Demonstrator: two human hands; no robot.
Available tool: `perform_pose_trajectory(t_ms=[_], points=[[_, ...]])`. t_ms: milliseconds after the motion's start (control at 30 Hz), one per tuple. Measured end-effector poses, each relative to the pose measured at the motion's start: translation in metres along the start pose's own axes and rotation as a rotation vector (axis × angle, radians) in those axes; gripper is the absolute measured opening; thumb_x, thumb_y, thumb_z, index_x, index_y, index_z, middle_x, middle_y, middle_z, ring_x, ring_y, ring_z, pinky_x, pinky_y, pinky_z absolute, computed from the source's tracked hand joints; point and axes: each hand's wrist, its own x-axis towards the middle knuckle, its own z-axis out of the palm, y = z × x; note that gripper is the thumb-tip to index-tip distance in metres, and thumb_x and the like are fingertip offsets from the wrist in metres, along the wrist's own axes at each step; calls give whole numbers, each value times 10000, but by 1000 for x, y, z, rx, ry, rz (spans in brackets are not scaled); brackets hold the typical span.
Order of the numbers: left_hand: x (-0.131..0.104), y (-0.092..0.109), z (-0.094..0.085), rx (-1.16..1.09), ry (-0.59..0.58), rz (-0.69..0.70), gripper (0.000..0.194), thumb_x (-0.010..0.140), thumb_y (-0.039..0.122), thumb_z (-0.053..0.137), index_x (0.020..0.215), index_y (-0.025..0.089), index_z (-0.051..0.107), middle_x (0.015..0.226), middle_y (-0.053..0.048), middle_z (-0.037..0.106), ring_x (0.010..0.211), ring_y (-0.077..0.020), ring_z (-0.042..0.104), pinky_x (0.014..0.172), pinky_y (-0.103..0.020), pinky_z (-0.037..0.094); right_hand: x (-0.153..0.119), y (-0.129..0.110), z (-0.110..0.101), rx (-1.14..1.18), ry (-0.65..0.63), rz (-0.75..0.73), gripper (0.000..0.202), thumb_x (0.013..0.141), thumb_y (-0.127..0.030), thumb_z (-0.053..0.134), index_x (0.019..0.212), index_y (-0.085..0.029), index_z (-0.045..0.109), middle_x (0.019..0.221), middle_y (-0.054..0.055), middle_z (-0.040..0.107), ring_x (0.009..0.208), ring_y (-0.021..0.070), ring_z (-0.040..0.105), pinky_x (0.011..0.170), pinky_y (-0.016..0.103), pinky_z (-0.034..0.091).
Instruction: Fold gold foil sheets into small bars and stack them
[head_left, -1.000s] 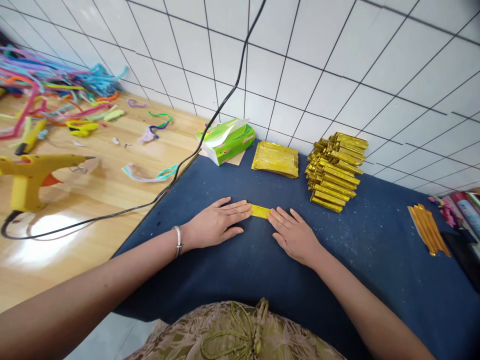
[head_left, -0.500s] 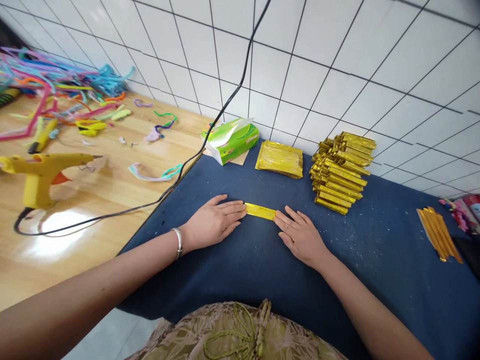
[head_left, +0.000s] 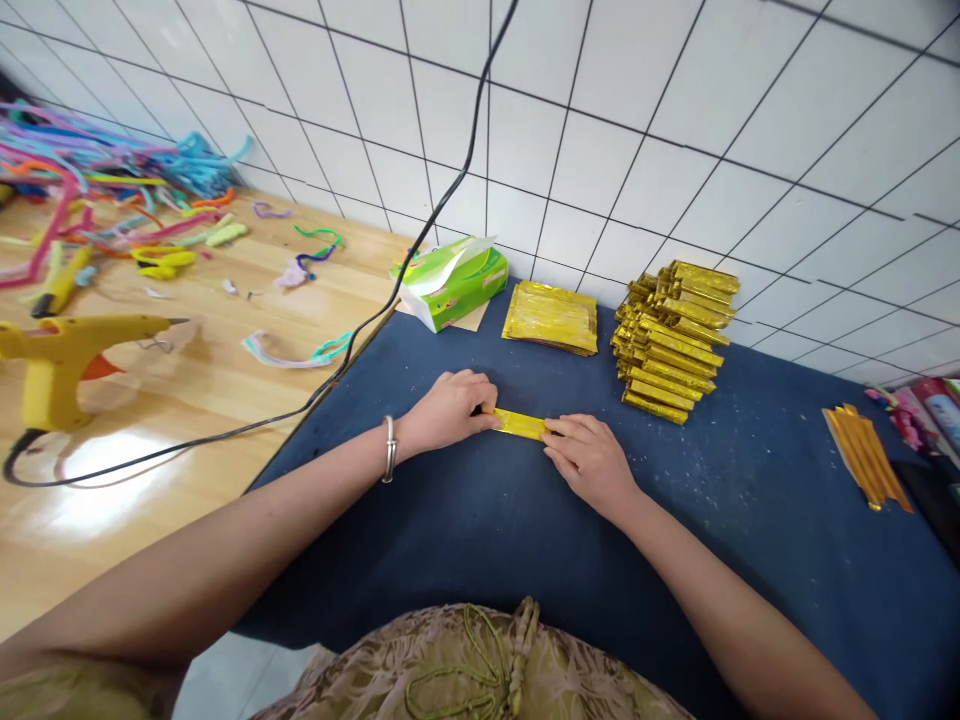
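A narrow gold foil strip lies on the dark blue cloth between my hands. My left hand, with a silver bracelet at its wrist, pinches the strip's left end between thumb and curled fingers. At the right end, my right hand has its fingers together and closed on the strip. Beyond them sit a flat stack of gold foil sheets and, to its right, a tall pile of folded gold strips.
A green tissue box stands near the tiled wall. On the wooden table at left are a yellow glue gun, its black cable and colourful pipe cleaners. Orange-gold strips lie far right.
My left hand has gone from lying flat with fingers stretched to pinching the strip's left end. My right fingers have drawn together on the other end. The view has shifted slightly.
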Motion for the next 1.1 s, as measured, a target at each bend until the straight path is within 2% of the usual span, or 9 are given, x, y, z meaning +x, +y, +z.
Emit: perform_pose_trajectory(t_ms=[167,233,333,400,500,567,733,900,1100], points=[[-1,-4,1,-15,23,-31,316,790,486,589,902,193,553,944,-34,541,888,-187,472,761,-286,325,21,2,2,131,-4,115,119,851,-287,573,783,-219,643,946,4,664,889,164,549,828,330,411],[0,-5,-1,-24,-4,-21,311,795,492,581,878,194,553,937,-34,537,886,-188,470,763,-288,322,28,3,1,142,-24,161,81,808,-291,629,800,-211,617,905,7,648,862,171,540,804,323,412],[2,-6,-4,-48,-22,4,311,797,489,581,829,182,542,915,-32,540,872,-184,472,756,-285,322,30,2,1,100,-30,197,194,786,-313,651,939,-208,595,942,30,626,889,195,523,792,331,410],[3,-7,-4,-75,-26,47,295,807,468,579,820,177,538,890,-27,551,854,-174,481,759,-284,326,28,2,2,68,-36,175,202,810,-329,620,972,-212,593,961,42,615,905,203,516,789,336,404],[1,-7,-2,-109,-46,112,239,844,414,553,829,176,534,832,-11,565,799,-150,499,754,-275,340,24,0,4,78,-31,136,129,850,-338,567,867,-215,602,902,37,616,862,193,518,756,327,396],[-1,-6,-1,-85,-39,145,217,871,384,521,821,173,528,798,-8,565,766,-143,506,741,-271,350,22,0,6,88,6,115,156,880,-326,526,806,-208,597,839,30,617,825,181,517,743,322,387],[1,1,-2,203,93,259,204,935,235,376,894,171,566,855,-58,593,839,-177,507,766,-317,343,22,7,4,-125,104,4,234,926,-252,426,806,-209,622,809,44,628,840,191,498,770,353,346],[7,7,-7,326,1,368,228,922,158,369,894,192,592,888,-60,609,899,-187,510,782,-325,347,28,12,-6,-313,-6,-172,282,942,-207,375,810,-215,624,813,44,625,827,189,479,737,347,333],[-8,24,-9,313,-49,283,164,887,159,453,939,176,607,938,-70,621,955,-201,528,849,-346,365,23,-5,-22,-369,-170,-213,229,913,-151,413,936,-173,640,896,84,640,876,213,481,722,352,346]])
